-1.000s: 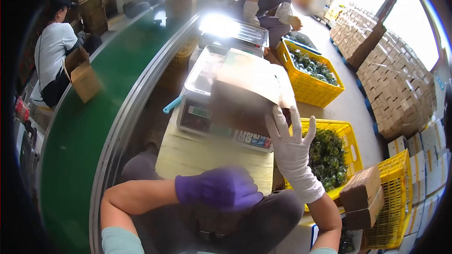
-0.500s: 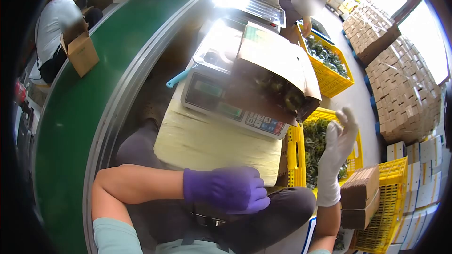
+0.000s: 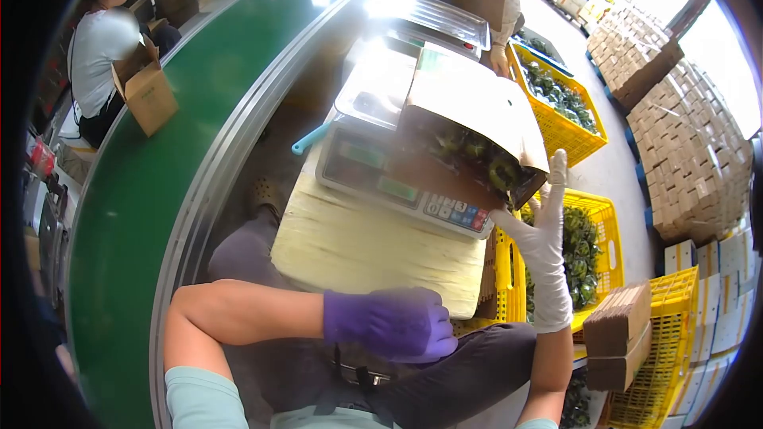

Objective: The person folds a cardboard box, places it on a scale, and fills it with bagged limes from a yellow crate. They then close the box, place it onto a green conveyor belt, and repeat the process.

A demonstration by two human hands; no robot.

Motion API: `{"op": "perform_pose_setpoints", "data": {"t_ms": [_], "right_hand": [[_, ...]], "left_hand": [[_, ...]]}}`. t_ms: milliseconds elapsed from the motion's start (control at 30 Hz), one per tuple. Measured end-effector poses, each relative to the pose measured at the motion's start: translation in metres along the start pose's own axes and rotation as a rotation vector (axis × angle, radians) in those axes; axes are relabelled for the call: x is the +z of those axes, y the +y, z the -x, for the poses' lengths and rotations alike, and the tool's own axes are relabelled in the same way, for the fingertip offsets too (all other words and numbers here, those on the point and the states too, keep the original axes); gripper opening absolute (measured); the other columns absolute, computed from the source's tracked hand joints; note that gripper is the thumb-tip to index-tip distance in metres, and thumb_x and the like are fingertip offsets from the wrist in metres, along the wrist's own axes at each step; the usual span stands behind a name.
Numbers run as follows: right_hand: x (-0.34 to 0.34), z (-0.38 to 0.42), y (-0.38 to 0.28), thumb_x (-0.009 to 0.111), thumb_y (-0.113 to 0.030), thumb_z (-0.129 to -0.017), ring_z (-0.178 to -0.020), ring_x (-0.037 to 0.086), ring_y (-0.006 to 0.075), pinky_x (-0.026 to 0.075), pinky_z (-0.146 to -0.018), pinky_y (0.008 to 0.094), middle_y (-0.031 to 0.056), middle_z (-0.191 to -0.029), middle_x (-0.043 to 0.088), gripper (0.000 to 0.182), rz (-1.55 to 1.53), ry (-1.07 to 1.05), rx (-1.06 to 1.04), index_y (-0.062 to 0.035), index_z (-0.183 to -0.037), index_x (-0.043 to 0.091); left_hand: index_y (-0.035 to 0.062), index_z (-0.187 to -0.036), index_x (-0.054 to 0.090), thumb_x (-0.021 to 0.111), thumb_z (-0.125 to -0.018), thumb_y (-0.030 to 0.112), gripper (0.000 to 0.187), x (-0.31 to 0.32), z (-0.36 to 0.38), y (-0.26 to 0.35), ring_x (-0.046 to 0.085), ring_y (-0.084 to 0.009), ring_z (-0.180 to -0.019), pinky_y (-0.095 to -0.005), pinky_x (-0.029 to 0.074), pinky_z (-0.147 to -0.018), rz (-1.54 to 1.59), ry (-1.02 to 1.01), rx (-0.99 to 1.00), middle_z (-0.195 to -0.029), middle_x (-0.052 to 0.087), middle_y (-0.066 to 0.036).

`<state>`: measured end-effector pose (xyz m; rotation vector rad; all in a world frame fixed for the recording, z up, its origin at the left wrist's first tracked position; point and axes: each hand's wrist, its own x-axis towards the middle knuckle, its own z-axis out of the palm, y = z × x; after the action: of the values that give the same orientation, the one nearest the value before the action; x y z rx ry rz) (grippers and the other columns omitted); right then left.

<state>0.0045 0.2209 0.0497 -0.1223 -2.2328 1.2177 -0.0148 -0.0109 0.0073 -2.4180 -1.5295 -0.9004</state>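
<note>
My left hand (image 3: 391,324), in a purple glove, is closed in a fist above my thigh. In a white glove, my right hand (image 3: 543,250) is open, its fingers spread, thumb reaching toward the scale's right corner and fingertips near the carton's lower right corner. The carton (image 3: 477,103) lies tilted on the scale (image 3: 350,151), its front side open on several dark green, roundish items (image 3: 477,149). A light blue handle (image 3: 310,138) sticks out at the scale's left. Beneath the scale is a pale yellow block (image 3: 373,246).
A yellow crate (image 3: 613,226) of dark green items stands right of the block, with another crate (image 3: 576,137) beyond. Flattened cartons (image 3: 616,338) lie lower right. A green conveyor (image 3: 191,167) runs along the left, where a person (image 3: 99,56) sits; another person (image 3: 509,8) handles cardboard ahead.
My right hand has moved left and inward from above the crate to the carton's corner. My left fist stays put. The person ahead has raised a piece of cardboard.
</note>
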Motion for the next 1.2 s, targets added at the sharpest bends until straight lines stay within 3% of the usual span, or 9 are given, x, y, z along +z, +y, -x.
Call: {"op": "perform_pose_setpoints", "data": {"t_ms": [100,300,400,533,633,733,1000,1100,1200], "right_hand": [[0.018,-0.008,0.019,0.065,0.017,-0.072,-0.12,0.05,0.0209,0.047,-0.097,0.0315,0.015,-0.139,0.043,0.092,-0.048,0.04,-0.048,-0.006,-0.15,0.023],[0.015,-0.023,0.034,0.075,0.0,-0.071,-0.124,0.047,0.0261,0.042,-0.102,0.038,0.0155,-0.133,0.046,0.084,0.168,0.09,-0.149,-0.0042,-0.143,0.032],[-0.009,-0.029,0.029,0.072,-0.05,-0.08,-0.132,0.039,0.0252,0.031,-0.111,0.0395,0.0155,-0.141,0.042,0.092,-0.184,-0.02,-0.011,-0.0047,-0.148,0.029],[-0.004,-0.073,0.062,0.047,-0.052,-0.098,-0.129,0.042,0.0228,0.033,-0.106,0.0359,0.0123,-0.142,0.042,0.061,-0.618,0.23,0.256,-0.0073,-0.14,0.043],[0.013,-0.118,0.093,0.054,-0.046,-0.096,-0.113,0.056,0.0206,0.045,-0.098,0.0354,0.0099,-0.129,0.055,0.055,-0.848,0.044,0.396,-0.007,-0.135,0.048],[0.032,-0.144,0.097,0.056,-0.039,-0.096,-0.099,0.065,0.0224,0.053,-0.089,0.0357,0.0122,-0.117,0.063,0.05,-1.144,-0.078,0.492,-0.002,-0.13,0.052],[0.024,-0.148,0.102,0.056,-0.035,-0.095,-0.093,0.068,0.0259,0.057,-0.083,0.039,0.0167,-0.106,0.067,0.043,-1.41,-0.161,0.599,-0.0005,-0.119,0.057],[0.021,-0.137,0.1,0.056,-0.04,-0.095,-0.091,0.068,0.025,0.057,-0.081,0.0384,0.0161,-0.109,0.066,0.051,-1.322,0.023,0.606,-0.0005,-0.127,0.05],[0.01,-0.1,0.075,0.063,-0.052,-0.089,-0.129,0.047,0.0318,0.042,-0.106,0.0447,0.0201,-0.149,0.032,0.082,-0.845,0.186,0.193,-0.0061,-0.148,0.028]], "left_hand": [[0.0057,-0.091,0.055,0.059,-0.08,0.021,0.02,0.002,-0.001,0.001,0.057,-0.0183,-0.063,-0.031,0.045,-0.057,0.011,0.001,-0.013,-0.068,0.05,-0.002],[0.0039,-0.098,0.06,0.064,-0.081,0.021,0.024,-0.033,-0.014,0.004,0.064,-0.0208,-0.078,-0.0304,0.051,-0.067,0.021,-0.098,0.055,-0.085,0.062,-0.006],[0.0018,-0.11,0.061,0.064,-0.09,0.02,0.028,-0.114,-0.019,-0.022,0.066,-0.0251,-0.098,-0.0368,0.053,-0.083,0.026,0.347,-0.163,-0.109,0.066,-0.014],[0.0014,-0.129,0.052,0.043,-0.103,0.028,0.038,-0.163,-0.01,-0.133,0.061,-0.0177,-0.106,-0.0313,0.046,-0.094,0.444,1.192,-0.533,-0.121,0.062,-0.009],[0.0056,-0.141,0.044,0.049,-0.1,0.039,0.053,-0.124,0.043,-0.283,0.048,-0.0183,-0.125,-0.0345,0.041,-0.1,0.186,1.005,-0.651,-0.138,0.05,-0.008],[0.0003,-0.138,0.046,0.05,-0.098,0.037,0.054,-0.082,0.029,-0.322,0.048,-0.0179,-0.127,-0.0369,0.042,-0.102,0.828,1.065,-0.722,-0.137,0.051,-0.014],[-0.0037,-0.118,0.06,0.045,-0.095,0.059,0.068,-0.097,-0.008,-0.275,0.064,-0.0182,-0.098,-0.0309,0.05,-0.09,1.242,0.7,-0.951,-0.111,0.066,-0.013],[-0.0056,-0.123,0.057,0.037,-0.095,0.065,0.079,-0.092,-0.007,-0.28,0.063,-0.0197,-0.104,-0.0317,0.047,-0.096,1.34,0.667,-0.941,-0.117,0.065,-0.015],[-0.0051,-0.126,0.056,0.036,-0.095,0.065,0.079,-0.098,-0.013,-0.277,0.062,-0.0198,-0.106,-0.0316,0.045,-0.098,1.325,0.667,-0.965,-0.119,0.064,-0.015]]}}
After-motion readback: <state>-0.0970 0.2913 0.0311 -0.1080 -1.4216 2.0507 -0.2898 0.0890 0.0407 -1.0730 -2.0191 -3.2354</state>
